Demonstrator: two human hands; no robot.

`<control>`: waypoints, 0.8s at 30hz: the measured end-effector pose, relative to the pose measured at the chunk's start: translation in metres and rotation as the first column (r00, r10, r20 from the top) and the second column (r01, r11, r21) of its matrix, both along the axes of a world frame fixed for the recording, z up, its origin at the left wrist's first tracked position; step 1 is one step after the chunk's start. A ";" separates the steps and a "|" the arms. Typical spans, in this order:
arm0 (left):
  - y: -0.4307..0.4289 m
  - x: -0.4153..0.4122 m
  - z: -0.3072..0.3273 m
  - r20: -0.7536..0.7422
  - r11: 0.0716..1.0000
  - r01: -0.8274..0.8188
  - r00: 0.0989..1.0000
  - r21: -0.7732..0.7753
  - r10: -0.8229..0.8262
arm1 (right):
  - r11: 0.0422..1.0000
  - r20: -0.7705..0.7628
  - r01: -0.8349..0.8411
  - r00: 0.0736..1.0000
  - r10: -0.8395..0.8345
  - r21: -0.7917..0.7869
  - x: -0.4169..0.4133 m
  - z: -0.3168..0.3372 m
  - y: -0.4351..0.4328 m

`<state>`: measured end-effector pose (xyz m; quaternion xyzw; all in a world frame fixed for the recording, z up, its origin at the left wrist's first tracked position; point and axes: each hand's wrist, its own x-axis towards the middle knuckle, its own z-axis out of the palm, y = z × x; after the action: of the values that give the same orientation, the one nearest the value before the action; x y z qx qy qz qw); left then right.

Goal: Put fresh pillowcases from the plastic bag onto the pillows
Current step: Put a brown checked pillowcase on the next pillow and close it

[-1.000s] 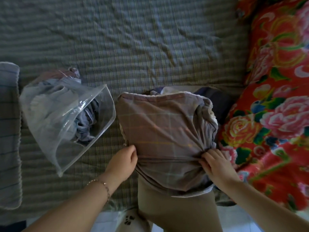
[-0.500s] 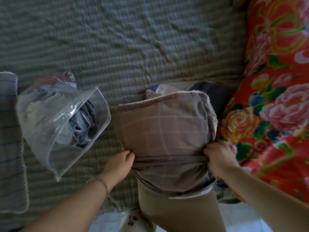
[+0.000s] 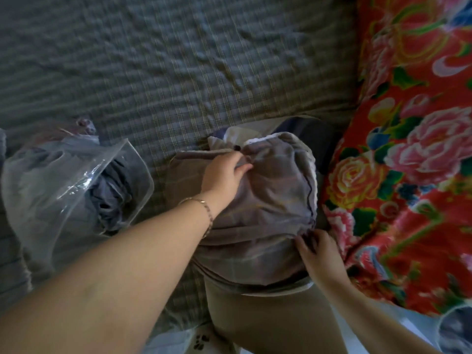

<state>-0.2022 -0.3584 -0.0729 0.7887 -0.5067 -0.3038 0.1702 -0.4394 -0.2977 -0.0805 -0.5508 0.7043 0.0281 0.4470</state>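
A pillow in a mauve checked pillowcase lies at the bed's near edge against my knee. My left hand reaches over its far top and pinches the pillowcase fabric there. My right hand grips the bunched fabric at the pillow's near right corner. A clear plastic bag with folded blue-grey cloth inside lies open on the bed to the left, apart from both hands.
The bed is covered with a grey-green checked sheet. A red floral quilt is piled along the right side, touching the pillow. Dark and white cloth shows behind the pillow. My tan trouser leg presses the bed edge.
My left hand left the pillow's near left side and moved up to its far top. The right hand stayed at the near right corner. The view shifted and blurred.
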 end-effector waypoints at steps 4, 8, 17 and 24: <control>0.015 0.016 0.018 -0.069 0.937 -0.345 0.938 -0.053 0.341 | 0.953 -0.167 -0.289 0.939 0.300 0.087 0.006 0.005 -0.004; 0.014 0.031 0.032 -0.017 0.884 -0.457 0.889 -0.102 0.457 | 0.958 -0.122 -0.279 0.951 0.285 0.064 -0.013 0.021 -0.001; -0.022 0.013 0.018 -0.080 0.851 -0.519 0.848 0.075 0.524 | 0.938 -0.167 -0.047 0.980 0.111 0.343 -0.054 0.003 0.023; 0.133 0.005 0.022 0.120 0.988 -0.135 0.985 0.073 0.126 | 0.768 -0.116 -0.575 0.815 0.568 -0.282 0.020 0.060 0.045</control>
<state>-0.1976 -0.2255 -0.0504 0.8427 -0.4501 -0.2662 0.1283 -0.4193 -0.2529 -0.0202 -0.8003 0.5045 0.0605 0.3184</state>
